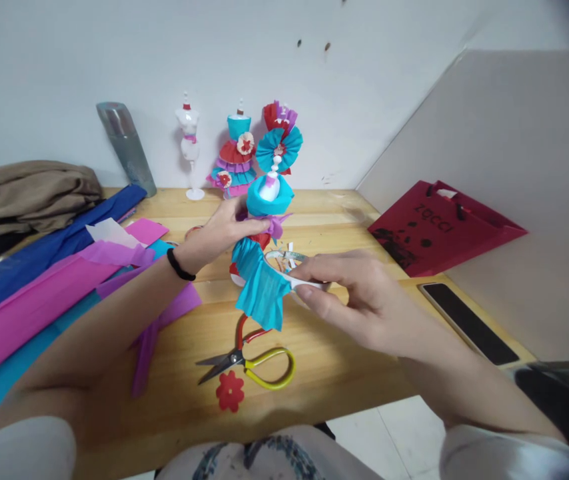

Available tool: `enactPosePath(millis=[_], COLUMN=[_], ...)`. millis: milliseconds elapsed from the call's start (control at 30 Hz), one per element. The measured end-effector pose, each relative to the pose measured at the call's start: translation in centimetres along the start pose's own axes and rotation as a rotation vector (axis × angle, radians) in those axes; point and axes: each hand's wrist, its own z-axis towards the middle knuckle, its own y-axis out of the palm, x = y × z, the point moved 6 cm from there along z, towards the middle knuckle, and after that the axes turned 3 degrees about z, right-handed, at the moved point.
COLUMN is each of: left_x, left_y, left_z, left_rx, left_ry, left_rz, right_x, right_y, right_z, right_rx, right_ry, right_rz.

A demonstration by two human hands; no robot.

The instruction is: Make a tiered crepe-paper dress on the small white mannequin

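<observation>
My left hand (229, 223) is wrapped round a small dress-form mannequin (269, 190), lifted above the table and tilted. A turquoise crepe paper band circles its chest, with a purple bow at the waist and red paper below. From its lower part hangs a pleated turquoise crepe paper strip (262, 283). Thumb and fingers of my right hand (352, 293) pinch a white strip (307, 283) that looks like tape, its end meeting the turquoise paper's edge. Behind that lies a roll of tape (287, 257), partly hidden. Below, open scissors (237, 357) rest beside a red paper flower (230, 391).
Against the wall stand a bare white mannequin (189, 143), two paper-dressed ones (237, 153) (279, 143) and a grey bottle (129, 150). Coloured crepe paper (64, 280) and brown cloth (29, 193) cover the left. A red bag (444, 227) and a phone (469, 323) lie right.
</observation>
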Motion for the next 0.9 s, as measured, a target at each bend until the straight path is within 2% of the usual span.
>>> enactPosePath(millis=[233,533,733,900], left_x=[0.3,0.3,0.6,0.6], left_y=[0.4,-0.1,0.3,0.3], left_z=[0.2,-0.2,0.1,0.0], left_rx=[-0.034,0.008,-0.019,-0.025], left_ry=[0.005,0.016,0.042,0.047], left_rz=[-0.022,0.043,0.035,0.023], right_x=[-0.4,-1.2,-1.6,-1.5], right_y=[1.6,0.1,2.1,3.1], right_z=[0.1,-0.1,0.7,1.2], right_rx=[-0.052,0.037,-0.032,-0.030], right_ry=[-0.086,-0.117,-0.179,-0.208], right_rz=[-0.070,-0.085,-0.141,-0.142])
